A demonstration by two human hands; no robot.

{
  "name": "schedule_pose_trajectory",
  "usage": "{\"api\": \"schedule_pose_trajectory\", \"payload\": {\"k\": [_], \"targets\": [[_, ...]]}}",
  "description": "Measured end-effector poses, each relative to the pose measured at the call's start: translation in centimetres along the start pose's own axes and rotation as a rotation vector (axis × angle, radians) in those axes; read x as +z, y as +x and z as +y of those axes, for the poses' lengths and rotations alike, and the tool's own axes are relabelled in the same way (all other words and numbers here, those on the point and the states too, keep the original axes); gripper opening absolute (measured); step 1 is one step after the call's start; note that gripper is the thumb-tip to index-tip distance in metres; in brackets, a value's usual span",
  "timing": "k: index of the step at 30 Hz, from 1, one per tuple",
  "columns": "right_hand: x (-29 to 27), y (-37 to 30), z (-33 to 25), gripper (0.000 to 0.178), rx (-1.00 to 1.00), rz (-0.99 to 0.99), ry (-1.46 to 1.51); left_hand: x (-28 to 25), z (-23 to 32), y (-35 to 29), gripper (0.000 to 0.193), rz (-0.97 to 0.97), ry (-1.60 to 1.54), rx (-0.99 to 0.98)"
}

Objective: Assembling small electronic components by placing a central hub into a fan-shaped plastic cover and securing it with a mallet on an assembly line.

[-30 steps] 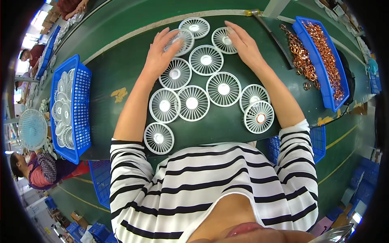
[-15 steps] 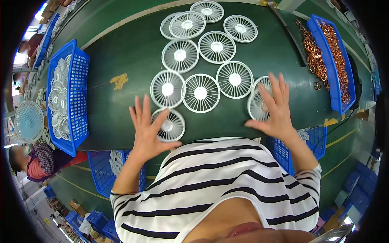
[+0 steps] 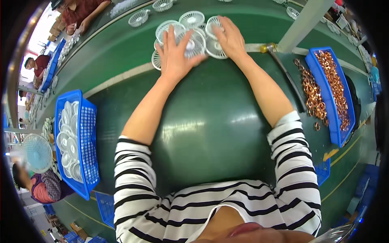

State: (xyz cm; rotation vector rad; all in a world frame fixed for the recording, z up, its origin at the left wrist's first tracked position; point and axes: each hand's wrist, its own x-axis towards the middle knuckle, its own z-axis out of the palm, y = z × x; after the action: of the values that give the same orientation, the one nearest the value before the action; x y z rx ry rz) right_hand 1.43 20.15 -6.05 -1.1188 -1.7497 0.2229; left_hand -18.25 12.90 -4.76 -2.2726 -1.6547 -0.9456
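Left blue basket [image 3: 87,133] holds white fan grilles; right blue tray [image 3: 330,97] holds copper rings. Left hand [image 3: 175,54] and right hand [image 3: 230,38], fingers spread, press flat on clustered white grilles [image 3: 193,28].

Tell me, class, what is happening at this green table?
A person in a striped top leans over the green table, arms stretched forward. The left hand and right hand lie flat on a bunched cluster of white round fan grilles. A blue basket of more grilles stands to the left; a blue tray of copper coils to the right.
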Motion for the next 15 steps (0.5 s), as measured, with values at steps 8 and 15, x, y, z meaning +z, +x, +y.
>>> {"api": "schedule_pose_trajectory", "payload": {"k": [8,15], "targets": [[-0.9,2.0,0.9,0.030,-0.022,0.267,0.061,-0.5,-0.5,-0.3,0.048,0.158,-0.070,0.183],[-1.1,-1.9,-3.5,0.016,-0.353,0.014,-0.049,-5.0,2.7,-6.6,0.037,-0.033,-0.120,0.078]]}}
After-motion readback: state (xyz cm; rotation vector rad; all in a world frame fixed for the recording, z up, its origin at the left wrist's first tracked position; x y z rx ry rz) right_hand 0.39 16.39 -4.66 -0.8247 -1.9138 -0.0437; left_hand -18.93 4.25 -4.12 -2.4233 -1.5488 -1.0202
